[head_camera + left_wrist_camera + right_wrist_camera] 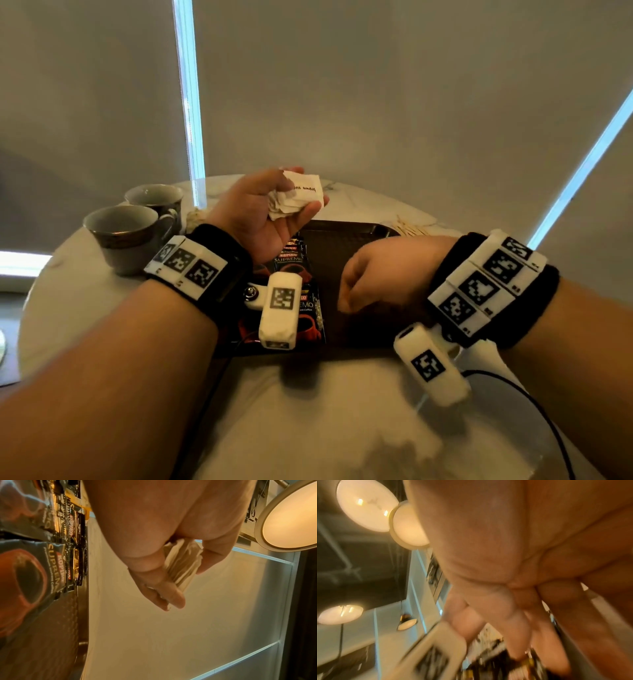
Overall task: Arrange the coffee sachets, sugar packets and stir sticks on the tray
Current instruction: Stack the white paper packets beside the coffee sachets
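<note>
Coffee sachets (301, 274) lie on the tray (346, 229); left hand (260, 212) fingers clutch sugar packets (298, 197), right hand's (383, 274) grip unclear, stir sticks (409, 228) wait off-tray.

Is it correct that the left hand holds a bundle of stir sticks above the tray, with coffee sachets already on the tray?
Not quite: the left hand holds white sugar packets, not stir sticks. The head view shows "brown su..." printed on one. The rest stands: it is above the tray, with coffee sachets already on it.
</note>
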The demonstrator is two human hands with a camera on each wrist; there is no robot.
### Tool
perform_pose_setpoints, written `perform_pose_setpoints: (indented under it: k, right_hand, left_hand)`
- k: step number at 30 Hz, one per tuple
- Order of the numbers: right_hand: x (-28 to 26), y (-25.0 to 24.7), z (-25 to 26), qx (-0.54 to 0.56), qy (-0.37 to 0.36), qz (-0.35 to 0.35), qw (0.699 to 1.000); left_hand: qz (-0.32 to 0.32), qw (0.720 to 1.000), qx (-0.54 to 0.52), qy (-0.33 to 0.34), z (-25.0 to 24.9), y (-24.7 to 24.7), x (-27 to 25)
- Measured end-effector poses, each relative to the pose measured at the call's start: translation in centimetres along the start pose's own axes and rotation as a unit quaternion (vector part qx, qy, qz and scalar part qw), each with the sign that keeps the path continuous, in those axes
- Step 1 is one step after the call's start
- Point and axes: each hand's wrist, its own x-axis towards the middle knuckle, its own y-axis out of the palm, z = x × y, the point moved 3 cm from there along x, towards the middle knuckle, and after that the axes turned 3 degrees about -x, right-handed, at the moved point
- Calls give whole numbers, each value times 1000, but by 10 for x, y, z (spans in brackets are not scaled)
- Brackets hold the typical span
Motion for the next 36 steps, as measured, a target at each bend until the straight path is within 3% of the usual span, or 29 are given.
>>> perform_pose_setpoints:
  k: [2, 6, 8, 17, 24, 30, 33, 36]
  right_hand:
    - [5, -15, -9, 161, 7, -46, 986]
    - [20, -48, -16, 413, -31, -169, 894]
    - [27, -58, -14, 488, -51, -188, 851]
    - [82, -52, 8, 632, -170, -159, 740]
    - [104, -42, 3, 735, -194, -185, 623]
    - [110, -36, 0, 755, -200, -192, 594]
    - [110, -36, 2, 779, -205, -186, 562]
    - [109, -37, 6, 761, -211, -209, 576]
  left_hand:
    - [2, 1000, 0, 1, -2, 0, -1]
    - [7, 1000, 18, 13, -7, -1, -1]
    - [4, 1000, 24, 18, -9, -3, 1]
    - [-13, 996, 55, 65, -20, -8, 13]
    - [-13, 983, 184, 20, -29, 4, 27]
    - [-24, 986, 163, 16, -24, -11, 23]
    - [-36, 986, 159, 35, -24, -18, 19]
    - [-66, 985, 153, 34, -21, -21, 17]
